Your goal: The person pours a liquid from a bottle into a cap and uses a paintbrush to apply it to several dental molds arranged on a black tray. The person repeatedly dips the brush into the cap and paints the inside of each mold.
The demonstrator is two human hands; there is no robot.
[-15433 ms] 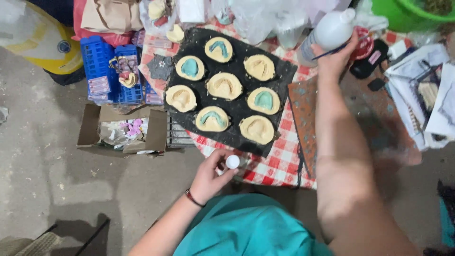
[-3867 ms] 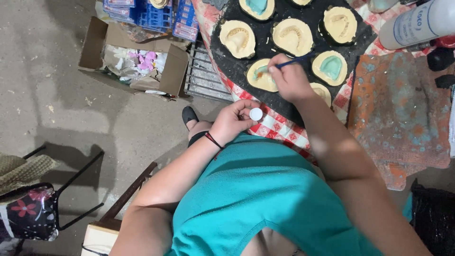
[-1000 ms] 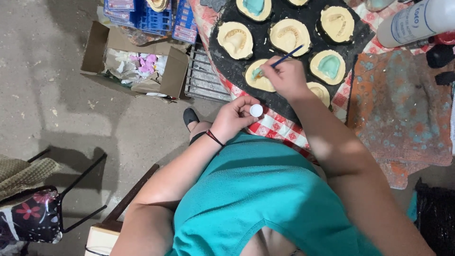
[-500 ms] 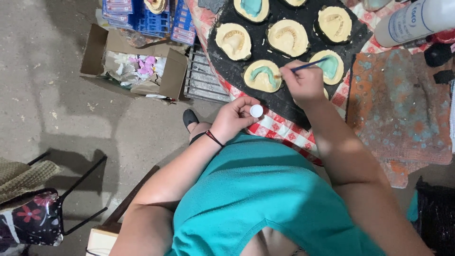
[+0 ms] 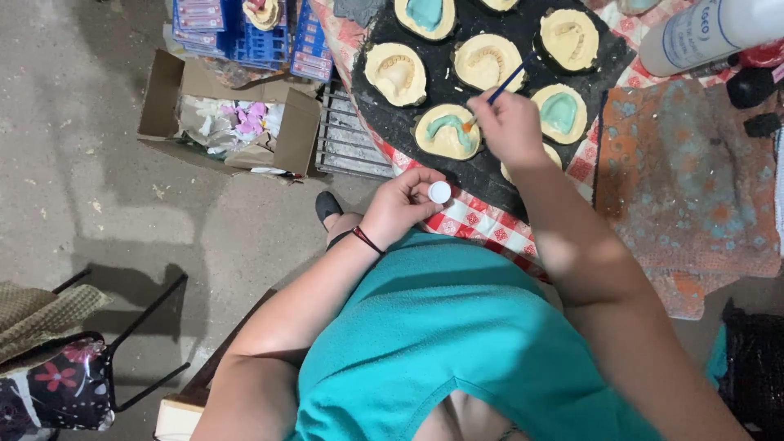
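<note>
Two hands work: right hand [image 5: 508, 124] brushes mould [image 5: 447, 131], left hand [image 5: 402, 207] holds cap [image 5: 439, 192].

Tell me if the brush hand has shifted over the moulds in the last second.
Yes. The right hand moved its brush tip rightward across the same teal-coated mould.

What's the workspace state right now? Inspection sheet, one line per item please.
Surface: red-and-white checked tablecloth with a black tray on it.
Job's things: yellowish dental casts on the tray; the near cast bears teal coating, under the brush tip.
Clutter: white bottle lying top right; stained orange mat beside the tray.
Grippers: right hand holds the brush; left hand holds a small white cap.
Cables: nothing seen.
Surroundings: concrete floor, open cardboard box, blue crate, folding chair lower left.
</note>
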